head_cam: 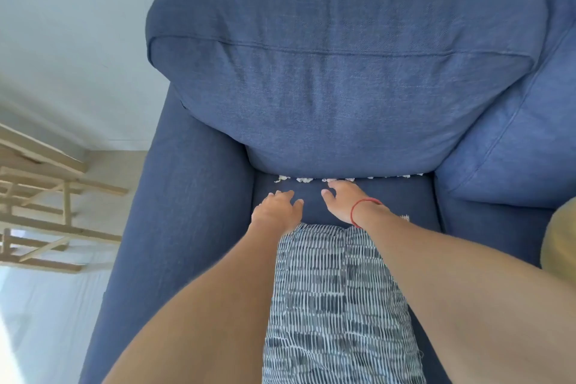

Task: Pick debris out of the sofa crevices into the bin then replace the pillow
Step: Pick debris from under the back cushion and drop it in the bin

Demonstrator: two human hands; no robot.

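A blue sofa's back cushion (339, 78) meets the seat (399, 199) at a crevice lined with small white debris bits (304, 179). My left hand (277, 209) hovers over the seat just short of the crevice, fingers loosely spread and holding nothing. My right hand (343, 199), with a red string on its wrist, reaches to the crevice, its fingertips at the white bits; whether it pinches one I cannot tell. A black-and-white patterned pillow (336, 305) lies on the seat between my forearms. No bin is in view.
The sofa's left armrest (174, 212) runs down the left side. A second blue cushion (514, 134) stands at the right, with a yellow-brown object (561, 237) at the right edge. A light wooden rack (37, 206) stands on the floor at left.
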